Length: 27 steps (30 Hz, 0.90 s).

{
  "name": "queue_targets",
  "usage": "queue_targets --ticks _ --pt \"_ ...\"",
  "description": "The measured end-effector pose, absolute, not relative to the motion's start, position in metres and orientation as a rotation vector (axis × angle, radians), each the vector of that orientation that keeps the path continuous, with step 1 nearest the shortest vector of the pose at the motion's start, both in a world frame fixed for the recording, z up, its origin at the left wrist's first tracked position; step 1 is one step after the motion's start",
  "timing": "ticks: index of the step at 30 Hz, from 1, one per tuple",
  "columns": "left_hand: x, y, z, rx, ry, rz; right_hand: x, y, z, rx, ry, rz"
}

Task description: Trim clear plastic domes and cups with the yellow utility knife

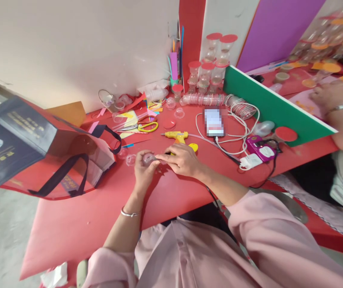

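Observation:
My left hand point(144, 171) is closed around a small clear plastic dome point(149, 159), held just above the red table. My right hand point(183, 161) meets it from the right, its fingers pressed together at the dome's edge; whatever they pinch is too small to make out. Just beyond my right hand lies a yellow glue gun point(177, 135), its nozzle pointing left and its handle partly hidden by the hand. Another clear dome point(130, 160) rests on the table at the left of my left hand.
A large gift bag point(69, 160) stands at the left. Yellow-handled scissors point(147, 125) lie among paper scraps. Behind are stacked clear cups point(204, 99) and red-topped hourglass shapes point(207, 72). A phone point(214, 122), white cables and a purple power strip point(261, 149) sit before a green divider point(267, 102); another person's arm is beyond.

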<state>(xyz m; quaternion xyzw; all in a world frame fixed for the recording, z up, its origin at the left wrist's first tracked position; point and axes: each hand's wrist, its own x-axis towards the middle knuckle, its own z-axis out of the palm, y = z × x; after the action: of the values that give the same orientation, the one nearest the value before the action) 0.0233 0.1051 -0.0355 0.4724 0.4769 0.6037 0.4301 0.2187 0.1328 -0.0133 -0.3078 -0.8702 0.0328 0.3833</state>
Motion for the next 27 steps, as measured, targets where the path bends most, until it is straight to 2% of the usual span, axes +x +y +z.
queue_targets --ticks 27 --pt "0.0237 0.1042 -0.0411 1.176 1.174 1.525 0.2177 0.1307 -0.0131 -0.782 -2.210 0.036"
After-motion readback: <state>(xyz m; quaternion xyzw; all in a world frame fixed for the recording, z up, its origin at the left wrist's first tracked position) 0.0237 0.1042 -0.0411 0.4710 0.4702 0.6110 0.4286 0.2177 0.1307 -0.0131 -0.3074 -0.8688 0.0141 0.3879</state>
